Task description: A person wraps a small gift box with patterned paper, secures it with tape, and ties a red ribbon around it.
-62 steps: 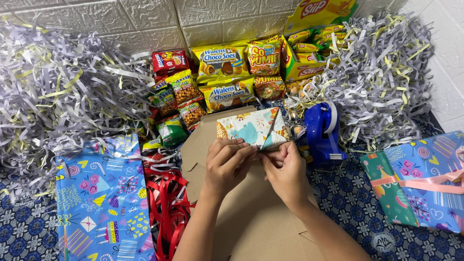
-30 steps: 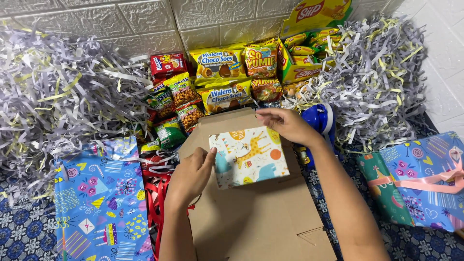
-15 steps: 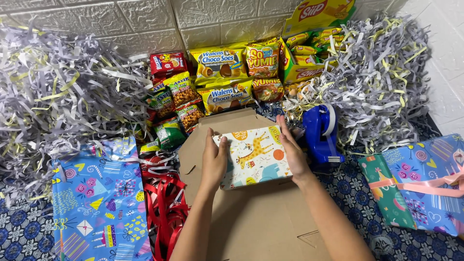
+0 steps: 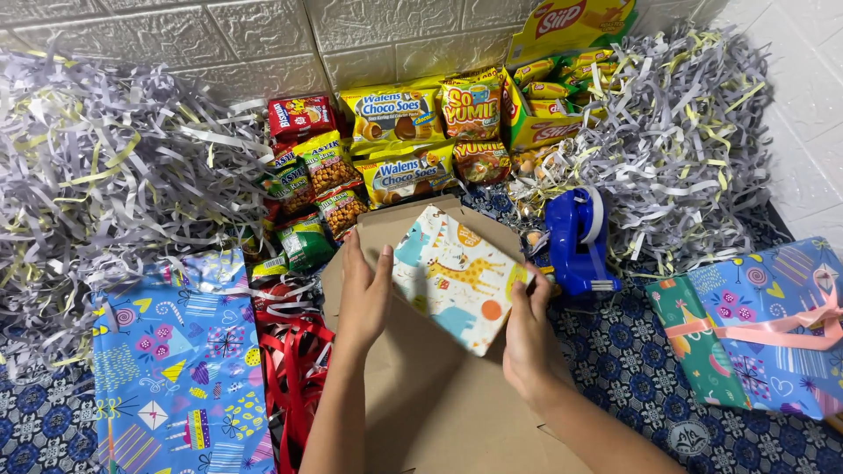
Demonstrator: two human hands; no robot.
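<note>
Head cam: the wrapped box got rotated since half a second ago, now sitting diagonal mid-frame over the cardboard sheet. Left hand and right hand both grip its edges, tape dispenser just right.

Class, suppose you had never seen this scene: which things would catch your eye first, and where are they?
At the centre, the left hand and right hand hold a small wrapped box with a giraffe pattern over a brown cardboard sheet. Behind it lie bright snack packets, flanked by heaps of shredded paper; a blue tape dispenser sits right.
</note>
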